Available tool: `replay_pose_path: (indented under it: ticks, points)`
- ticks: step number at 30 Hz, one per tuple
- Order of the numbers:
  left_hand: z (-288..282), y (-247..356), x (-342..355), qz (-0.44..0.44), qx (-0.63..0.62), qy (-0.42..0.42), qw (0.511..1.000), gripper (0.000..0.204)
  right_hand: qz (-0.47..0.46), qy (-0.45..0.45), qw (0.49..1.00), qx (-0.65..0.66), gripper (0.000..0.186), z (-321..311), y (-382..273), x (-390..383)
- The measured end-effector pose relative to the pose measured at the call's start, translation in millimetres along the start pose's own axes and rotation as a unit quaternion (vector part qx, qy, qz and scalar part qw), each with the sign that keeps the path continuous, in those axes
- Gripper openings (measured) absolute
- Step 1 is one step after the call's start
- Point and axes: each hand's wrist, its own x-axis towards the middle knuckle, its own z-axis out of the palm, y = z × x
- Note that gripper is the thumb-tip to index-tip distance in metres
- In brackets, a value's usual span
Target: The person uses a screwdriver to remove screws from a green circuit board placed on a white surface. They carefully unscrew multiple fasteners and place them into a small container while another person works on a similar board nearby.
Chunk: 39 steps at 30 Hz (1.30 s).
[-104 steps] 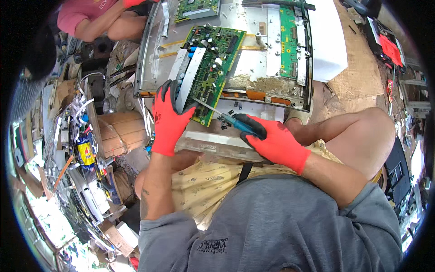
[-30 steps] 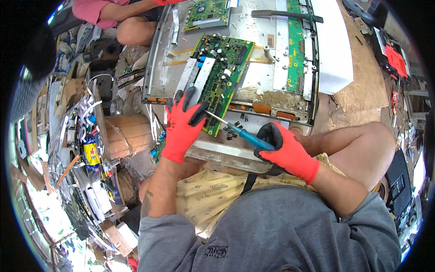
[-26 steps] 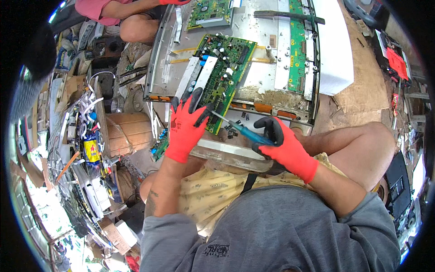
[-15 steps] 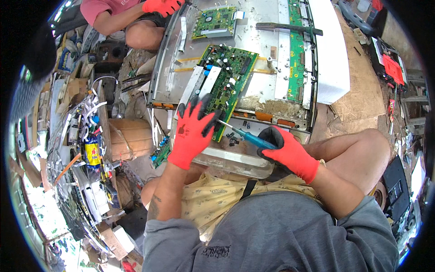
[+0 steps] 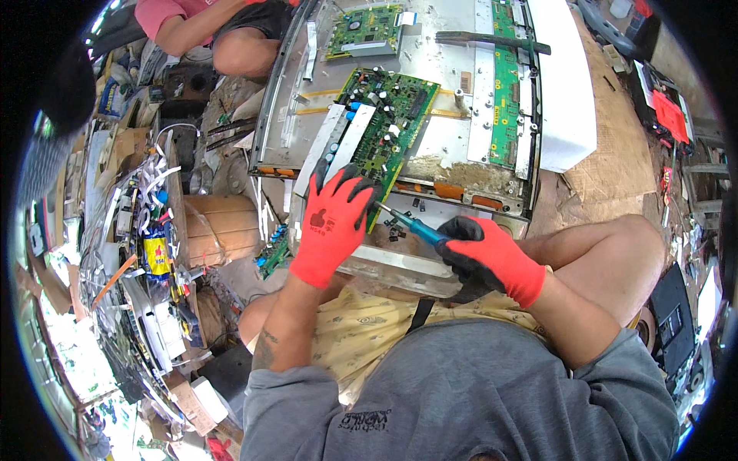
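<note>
A long green circuit board with two pale heatsinks lies slanted across the panel, its near end over a plastic tray. My left hand, in a red glove with dark fingertips, grips the board's near end beside the heatsinks; its thumb is partly hidden. In my right hand, gloved the same way, is a blue-handled screwdriver. The screwdriver's shaft points left to the board's near edge, close to my left fingers; its tip is hard to make out. Several small black parts lie in the tray below.
The large metal panel carries a smaller green board, a dark bar and a green strip board. A co-worker's arm is at the far left. White foam stands right; piled scrap lies left.
The circuit board has shifted slightly away from me. My left fingers are closer together on it. My right hand has turned a little around the screwdriver, and the co-worker's glove has moved up.
</note>
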Motion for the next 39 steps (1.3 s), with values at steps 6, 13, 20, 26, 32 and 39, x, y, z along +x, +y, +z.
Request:
replay_pose_path:
  ticks: [6,13,20,26,32,39]
  points:
    - [4,46,-4,0.073,-0.063,-0.046,0.994,0.051,-0.134,0.074,0.981,-0.122,0.035,6,24,8]
    - [15,38,-10,0.049,-0.061,-0.014,0.997,0.036,0.067,-0.056,0.996,-0.025,0.034,-5,2,-7]
    - [16,48,2,0.046,-0.03,-0.02,0.998,0.036,-0.166,0.055,0.969,-0.173,0.031,5,31,4]
    - [24,41,-7,0.014,-0.012,-0.045,0.999,0.051,0.168,-0.017,0.981,0.094,0.033,7,-9,-11]
    - [15,50,16,0.059,-0.017,-0.005,0.998,0.033,-0.172,0.077,0.965,-0.184,0.036,-1,26,2]
    - [17,47,6,0.021,0.008,-0.053,0.998,0.044,-0.014,-0.072,0.99,-0.123,0.041,-12,7,-5]
